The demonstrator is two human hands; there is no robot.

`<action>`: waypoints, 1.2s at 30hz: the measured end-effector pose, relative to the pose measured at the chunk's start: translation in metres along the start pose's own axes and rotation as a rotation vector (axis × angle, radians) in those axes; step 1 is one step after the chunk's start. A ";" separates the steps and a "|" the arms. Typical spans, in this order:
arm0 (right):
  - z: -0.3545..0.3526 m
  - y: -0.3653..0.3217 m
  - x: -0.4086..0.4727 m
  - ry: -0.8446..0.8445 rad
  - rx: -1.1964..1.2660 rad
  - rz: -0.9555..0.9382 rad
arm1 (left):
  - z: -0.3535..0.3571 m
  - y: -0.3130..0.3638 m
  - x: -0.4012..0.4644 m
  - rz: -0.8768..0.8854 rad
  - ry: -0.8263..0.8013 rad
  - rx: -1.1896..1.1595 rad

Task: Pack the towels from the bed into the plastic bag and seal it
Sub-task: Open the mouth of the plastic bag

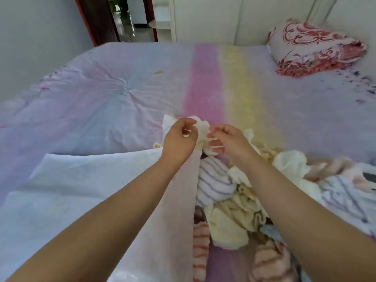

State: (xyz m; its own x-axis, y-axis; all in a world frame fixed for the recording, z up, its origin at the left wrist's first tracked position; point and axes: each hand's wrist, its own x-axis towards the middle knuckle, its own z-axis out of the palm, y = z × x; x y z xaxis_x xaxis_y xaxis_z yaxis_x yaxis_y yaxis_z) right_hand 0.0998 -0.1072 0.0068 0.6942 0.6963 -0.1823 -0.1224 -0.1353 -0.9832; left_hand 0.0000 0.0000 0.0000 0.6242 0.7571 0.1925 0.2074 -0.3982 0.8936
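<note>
Across the pastel striped bed [122, 94] we've got the translucent white plastic bag [85, 192] spread flat at our left, its far end bunched up between our hands. Beside it on the right lies the heap of towels [230, 208], cream, purple-striped and pink, all outside the bag. Our left hand [180, 141] is pinched closed on the crumpled bag mouth [200, 127], and our right hand [227, 140] nips the same plastic with fingertips. We reckon we're working the opening apart; nothing packed yet. Next we need the two layers separated wide, then a towel lifted in.
</note>
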 end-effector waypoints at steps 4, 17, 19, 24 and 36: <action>0.002 0.039 0.007 0.001 -0.019 -0.062 | 0.019 -0.039 -0.016 0.083 0.039 0.014; 0.045 0.094 -0.126 -0.075 -0.677 0.209 | -0.022 -0.057 -0.163 0.094 -0.109 0.488; 0.056 0.109 -0.146 -0.092 -0.632 0.262 | -0.028 -0.060 -0.188 0.041 -0.196 0.528; 0.074 0.136 -0.176 -0.028 -0.288 0.206 | -0.050 -0.070 -0.230 -0.002 -0.285 0.471; 0.091 0.145 -0.227 -0.151 0.166 0.278 | -0.096 -0.078 -0.262 0.057 -0.302 0.649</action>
State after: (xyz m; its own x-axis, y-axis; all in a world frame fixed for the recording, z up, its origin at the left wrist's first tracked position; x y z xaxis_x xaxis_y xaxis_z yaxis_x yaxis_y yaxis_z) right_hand -0.1397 -0.2206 -0.0948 0.5069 0.7471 -0.4300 -0.4142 -0.2264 -0.8816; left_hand -0.2517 -0.1175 -0.0807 0.8088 0.5875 0.0271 0.5162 -0.7312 0.4460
